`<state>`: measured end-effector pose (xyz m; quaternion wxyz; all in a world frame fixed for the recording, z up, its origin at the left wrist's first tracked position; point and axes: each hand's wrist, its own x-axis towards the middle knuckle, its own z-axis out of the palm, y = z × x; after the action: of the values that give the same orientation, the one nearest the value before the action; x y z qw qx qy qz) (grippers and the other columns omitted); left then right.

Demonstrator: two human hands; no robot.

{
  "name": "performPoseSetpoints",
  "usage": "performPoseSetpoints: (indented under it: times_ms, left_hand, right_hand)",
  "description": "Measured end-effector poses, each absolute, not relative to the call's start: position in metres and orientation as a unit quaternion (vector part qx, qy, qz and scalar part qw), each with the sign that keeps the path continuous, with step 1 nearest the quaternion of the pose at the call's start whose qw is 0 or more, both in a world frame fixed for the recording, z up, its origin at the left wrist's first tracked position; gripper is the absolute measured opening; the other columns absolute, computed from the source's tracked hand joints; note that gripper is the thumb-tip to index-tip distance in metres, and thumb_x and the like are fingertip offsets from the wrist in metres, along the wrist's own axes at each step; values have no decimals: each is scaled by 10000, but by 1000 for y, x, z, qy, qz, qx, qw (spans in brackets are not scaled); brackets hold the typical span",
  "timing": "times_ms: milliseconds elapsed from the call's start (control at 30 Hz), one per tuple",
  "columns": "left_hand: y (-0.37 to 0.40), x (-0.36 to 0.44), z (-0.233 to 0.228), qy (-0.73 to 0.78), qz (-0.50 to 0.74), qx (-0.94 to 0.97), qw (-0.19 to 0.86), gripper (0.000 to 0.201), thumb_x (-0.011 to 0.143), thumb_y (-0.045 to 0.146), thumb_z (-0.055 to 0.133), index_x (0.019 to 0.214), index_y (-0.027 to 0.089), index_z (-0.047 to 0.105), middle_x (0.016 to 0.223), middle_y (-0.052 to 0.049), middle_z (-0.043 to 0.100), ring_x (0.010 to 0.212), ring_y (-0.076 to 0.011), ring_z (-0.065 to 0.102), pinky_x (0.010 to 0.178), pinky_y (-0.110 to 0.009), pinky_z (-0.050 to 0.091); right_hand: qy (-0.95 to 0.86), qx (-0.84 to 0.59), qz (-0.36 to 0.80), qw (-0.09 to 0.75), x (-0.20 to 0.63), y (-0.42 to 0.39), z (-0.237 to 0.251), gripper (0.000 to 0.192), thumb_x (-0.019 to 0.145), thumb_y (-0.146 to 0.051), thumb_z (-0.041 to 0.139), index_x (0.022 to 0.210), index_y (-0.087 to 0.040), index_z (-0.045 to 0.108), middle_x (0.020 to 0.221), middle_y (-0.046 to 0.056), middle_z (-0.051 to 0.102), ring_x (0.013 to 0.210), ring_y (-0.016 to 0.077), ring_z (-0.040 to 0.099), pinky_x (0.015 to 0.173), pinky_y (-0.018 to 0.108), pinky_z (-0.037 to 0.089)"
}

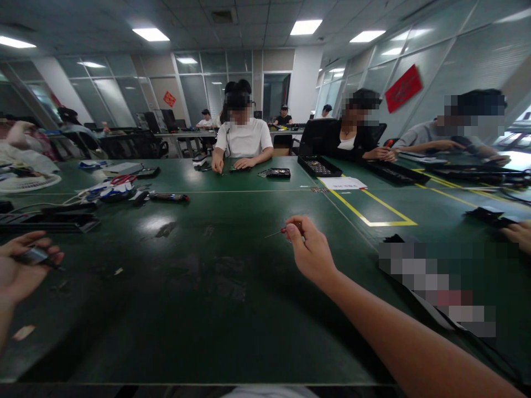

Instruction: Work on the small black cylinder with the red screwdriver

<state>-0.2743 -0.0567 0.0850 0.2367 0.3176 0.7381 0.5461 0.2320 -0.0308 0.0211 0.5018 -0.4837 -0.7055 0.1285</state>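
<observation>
My right hand point(309, 249) is above the middle of the green table, fingers closed around a small screwdriver point(284, 230). Its thin metal shaft points left, and the red end of its handle shows by my thumb. At the left edge, partly cut off, my left hand point(16, 276) is turned palm up. Its fingers curl around a small dark device point(35, 255) with a shiny grey face, whose exact kind I cannot make out. The two hands are far apart, and neither object touches the other.
A black tray point(87, 221) and a pile of cables and tools point(118, 188) lie at left. A dark pen-like tool point(169, 197) is beside them. Scraps point(24, 332) dot the green table point(186, 342). People sit across and to the right, near black parts trays point(302, 166).
</observation>
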Motion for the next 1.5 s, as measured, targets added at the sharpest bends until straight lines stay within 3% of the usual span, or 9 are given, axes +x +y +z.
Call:
performPoseSetpoints:
  times_ms: [100,200,367,600,767,1000,1267,1433,1500]
  left_hand:
    - [-43,-253,85,654,653,258,282,232,621,1,459,774,152,549,626,42,546,643,-86,523,684,-241,504]
    - [-32,-216,90,617,661,273,328,299,593,-13,444,806,147,577,649,17,534,647,-105,516,692,-253,508]
    - [-15,-150,88,537,639,322,448,328,605,13,467,887,134,583,684,-24,517,634,-144,504,613,-246,482]
    - [5,-64,73,462,576,396,546,448,592,22,477,1018,122,569,690,-18,527,622,-150,523,598,-244,472]
    - [5,-13,62,432,511,477,570,483,616,56,473,1084,119,573,733,-37,587,670,-162,543,637,-260,440]
    - [1,32,32,416,466,571,532,473,682,92,442,1143,145,532,749,-7,579,716,-161,531,725,-295,419]
    - [6,22,3,389,423,688,443,326,785,138,413,1070,172,566,818,-16,557,813,-175,542,809,-320,431]
    - [4,18,-7,408,385,767,312,541,700,40,551,1213,201,487,1070,-43,581,1003,-185,571,950,-341,433]
    - [4,18,-8,429,392,763,284,479,750,27,536,1197,196,502,1088,-54,609,1027,-189,590,976,-354,441]
  right_hand:
    - [-706,-483,127,503,232,-32,22,201,1022,-364,451,1040,-220,589,845,33,688,761,190,658,708,328,480]
    - [-707,-485,129,499,232,-32,23,208,1023,-364,447,1046,-218,593,854,36,690,767,189,656,709,325,477]
    - [-710,-488,123,494,231,-34,26,217,1013,-375,467,1020,-213,611,835,27,688,750,176,653,701,302,466]
    - [-708,-510,158,462,229,-40,32,247,991,-415,493,1035,-217,634,600,-39,609,524,146,595,553,263,424]
    - [-717,-497,158,462,229,-41,32,221,991,-371,496,1087,-212,617,711,-5,674,653,165,660,637,280,470]
    - [-732,-478,149,462,226,-39,26,246,970,-253,483,1194,-209,573,914,50,715,833,198,695,761,333,504]
    - [-737,-485,148,448,224,-44,32,205,945,-351,569,1062,-207,656,788,22,703,703,183,662,668,309,491]
    - [-727,-488,156,457,224,-46,32,191,895,-402,652,915,-212,660,662,-16,625,598,157,588,572,281,445]
    - [-720,-483,167,469,225,-46,30,181,895,-392,653,901,-211,650,678,-13,633,611,156,598,590,284,459]
